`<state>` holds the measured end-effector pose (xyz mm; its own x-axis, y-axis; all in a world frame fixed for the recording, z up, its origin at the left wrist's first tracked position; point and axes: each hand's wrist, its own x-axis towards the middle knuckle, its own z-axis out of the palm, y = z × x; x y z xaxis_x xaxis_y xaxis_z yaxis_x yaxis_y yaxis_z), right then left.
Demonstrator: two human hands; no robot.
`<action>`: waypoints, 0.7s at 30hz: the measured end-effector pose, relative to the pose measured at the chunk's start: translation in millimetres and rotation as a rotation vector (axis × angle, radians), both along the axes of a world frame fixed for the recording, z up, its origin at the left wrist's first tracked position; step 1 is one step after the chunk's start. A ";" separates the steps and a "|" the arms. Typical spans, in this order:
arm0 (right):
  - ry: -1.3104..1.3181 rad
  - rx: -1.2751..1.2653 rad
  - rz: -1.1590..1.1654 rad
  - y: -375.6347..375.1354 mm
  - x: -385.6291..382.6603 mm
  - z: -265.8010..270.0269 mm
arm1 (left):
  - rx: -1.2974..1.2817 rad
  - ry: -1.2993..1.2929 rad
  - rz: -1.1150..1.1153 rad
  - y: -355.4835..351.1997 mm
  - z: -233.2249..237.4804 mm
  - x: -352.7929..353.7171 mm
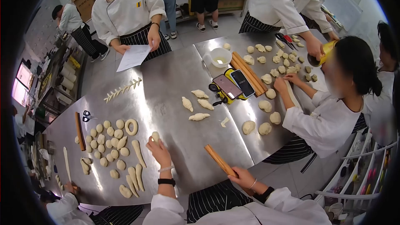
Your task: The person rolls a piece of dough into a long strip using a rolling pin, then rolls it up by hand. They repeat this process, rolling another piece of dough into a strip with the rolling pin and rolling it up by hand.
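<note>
My right hand (242, 178) is closed around a wooden rolling pin (220, 159), which slants up and left over the table's front edge. The fingertips of my left hand (158, 152) grip a small piece of dough (155, 136) at the steel table (177, 100). To the left of that hand lie several dough balls (113, 142), a dough ring (131, 127) and long tapered dough strips (139, 153). Several rolled, ridged dough pieces (199, 116) rest farther forward, close to a small dough scrap (225, 121).
Two phones (242, 82) lie beside a white measuring cup (220, 57) and wooden sticks (248, 73). At right, a co-worker (325, 108) handles dough. Across the table another person holds paper (133, 56). Scissors (86, 116) and a second rolling pin (80, 131) lie at left.
</note>
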<state>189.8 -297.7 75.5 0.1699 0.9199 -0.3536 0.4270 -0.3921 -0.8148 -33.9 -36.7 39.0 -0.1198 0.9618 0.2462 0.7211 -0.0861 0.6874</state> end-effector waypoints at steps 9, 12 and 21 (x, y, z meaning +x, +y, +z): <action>0.007 0.001 0.042 15.9 -21.1 -19.4 | -0.593 0.344 -0.194 -30.3 24.8 -2.5; 0.014 0.013 -0.049 26.1 -24.6 -24.3 | -0.932 0.508 -0.358 5.2 45.6 -9.7; -0.058 -0.063 -0.252 40.2 -45.3 -3.5 | -0.095 0.588 -0.606 67.6 -39.5 24.4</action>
<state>144.5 -257.5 71.9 0.4126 0.8224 -0.3918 0.3548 -0.5412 -0.7624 -9.6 30.9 -0.5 0.5453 0.8380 0.0221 0.8110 -0.5340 0.2389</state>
